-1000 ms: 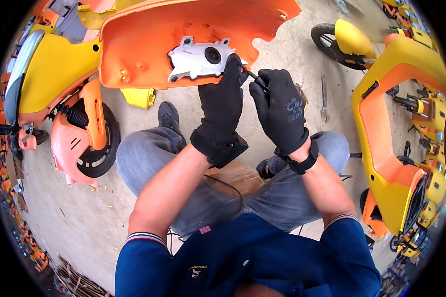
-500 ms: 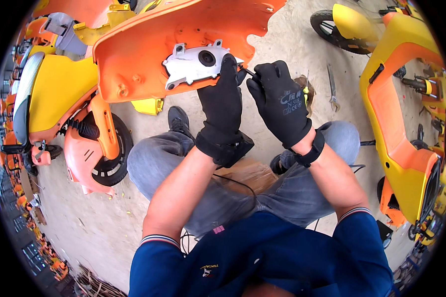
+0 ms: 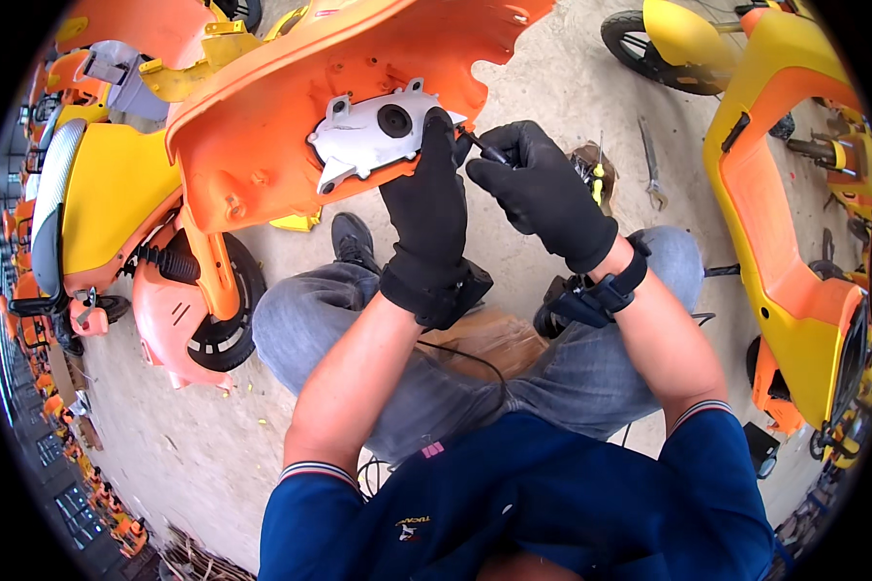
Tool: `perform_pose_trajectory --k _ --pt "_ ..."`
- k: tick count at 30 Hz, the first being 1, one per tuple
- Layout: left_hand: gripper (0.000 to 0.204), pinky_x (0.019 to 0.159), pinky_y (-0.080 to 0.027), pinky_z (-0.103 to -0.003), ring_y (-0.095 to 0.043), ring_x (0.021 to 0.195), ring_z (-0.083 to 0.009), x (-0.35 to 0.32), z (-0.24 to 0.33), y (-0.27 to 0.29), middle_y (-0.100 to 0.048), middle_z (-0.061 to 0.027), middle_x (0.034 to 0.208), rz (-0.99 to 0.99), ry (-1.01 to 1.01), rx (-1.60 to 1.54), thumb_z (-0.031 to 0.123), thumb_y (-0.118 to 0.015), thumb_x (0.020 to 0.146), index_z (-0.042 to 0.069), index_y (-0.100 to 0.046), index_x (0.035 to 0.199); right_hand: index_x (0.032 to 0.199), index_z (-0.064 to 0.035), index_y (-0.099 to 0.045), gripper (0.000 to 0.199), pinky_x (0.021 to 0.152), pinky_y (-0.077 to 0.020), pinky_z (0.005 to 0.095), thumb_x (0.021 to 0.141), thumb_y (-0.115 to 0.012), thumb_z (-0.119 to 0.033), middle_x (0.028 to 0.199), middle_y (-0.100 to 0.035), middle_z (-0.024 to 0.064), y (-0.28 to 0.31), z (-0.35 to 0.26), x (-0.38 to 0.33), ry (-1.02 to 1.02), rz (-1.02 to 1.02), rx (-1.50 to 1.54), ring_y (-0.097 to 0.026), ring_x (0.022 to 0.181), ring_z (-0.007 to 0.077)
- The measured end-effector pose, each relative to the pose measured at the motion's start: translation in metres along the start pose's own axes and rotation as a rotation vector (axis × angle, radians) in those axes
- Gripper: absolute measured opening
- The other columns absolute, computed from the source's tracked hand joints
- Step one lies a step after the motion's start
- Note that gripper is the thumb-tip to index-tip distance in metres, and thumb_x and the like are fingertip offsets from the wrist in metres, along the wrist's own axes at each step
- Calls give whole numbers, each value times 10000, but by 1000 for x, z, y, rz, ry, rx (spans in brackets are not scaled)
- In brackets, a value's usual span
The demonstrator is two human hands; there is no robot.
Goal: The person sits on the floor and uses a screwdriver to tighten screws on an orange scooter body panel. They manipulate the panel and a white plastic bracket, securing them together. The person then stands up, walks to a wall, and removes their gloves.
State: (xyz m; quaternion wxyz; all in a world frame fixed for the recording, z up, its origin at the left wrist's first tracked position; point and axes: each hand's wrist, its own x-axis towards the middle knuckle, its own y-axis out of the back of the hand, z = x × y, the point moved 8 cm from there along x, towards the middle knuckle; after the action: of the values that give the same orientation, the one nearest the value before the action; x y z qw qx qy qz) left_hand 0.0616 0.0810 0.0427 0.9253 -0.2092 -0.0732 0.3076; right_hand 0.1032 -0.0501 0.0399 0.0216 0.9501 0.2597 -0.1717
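Observation:
A curved orange plastic panel [image 3: 247,145] hangs before me, its hollow inner side toward me. Set against that side is a white housing [image 3: 368,136] with a round black centre and screw tabs. My left hand [image 3: 426,208], in a black glove, grips the panel's near edge and the housing's right end; its fingers behind the panel are hidden. In my gloved right hand [image 3: 547,194] is a black screwdriver [image 3: 495,153], its shaft pointing up and left at the housing's right end. Whether the tip sits in a screw cannot be made out.
A wrench [image 3: 651,165] and a yellow-handled screwdriver [image 3: 599,174] lie on the floor beyond my right hand. A yellow and orange scooter [image 3: 107,203] stands at left, a yellow and orange body frame [image 3: 761,232] at right. Brown cardboard [image 3: 489,344] lies between my legs.
My right hand has rolled over, so the glove's printed back no longer faces up and more of the screwdriver shows. The panel, housing and left hand have shifted slightly left.

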Motion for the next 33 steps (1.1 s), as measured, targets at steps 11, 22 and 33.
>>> perform_pose_trajectory --k 11,22,33 --pt "276 856 -548 -320 -643 982 -173 3 -8 3 -635 -110 1075 6 13 -25 175 -552 1009 -45 -571 1175 963 -20 -593 148 637 -487 343 918 -598 -161 790 -603 121 -5 -29 -7 521 210 -745 -592 679 263" --pt "267 852 -570 -348 -625 979 -170 1 -2 -1 -595 -107 1134 3 17 -108 115 -607 973 -36 -547 1185 1026 -24 -559 222 565 -480 320 890 -647 -177 844 -599 96 3 -18 -2 411 163 -516 -575 665 213" --pt "282 868 -560 -322 -625 1005 -168 2 -5 4 -609 -119 1136 -27 -9 2 144 -564 1002 -59 -556 1198 1000 -14 -584 247 612 -507 363 955 -581 -256 774 -624 121 0 -3 7 106 -84 -377 -625 676 249"
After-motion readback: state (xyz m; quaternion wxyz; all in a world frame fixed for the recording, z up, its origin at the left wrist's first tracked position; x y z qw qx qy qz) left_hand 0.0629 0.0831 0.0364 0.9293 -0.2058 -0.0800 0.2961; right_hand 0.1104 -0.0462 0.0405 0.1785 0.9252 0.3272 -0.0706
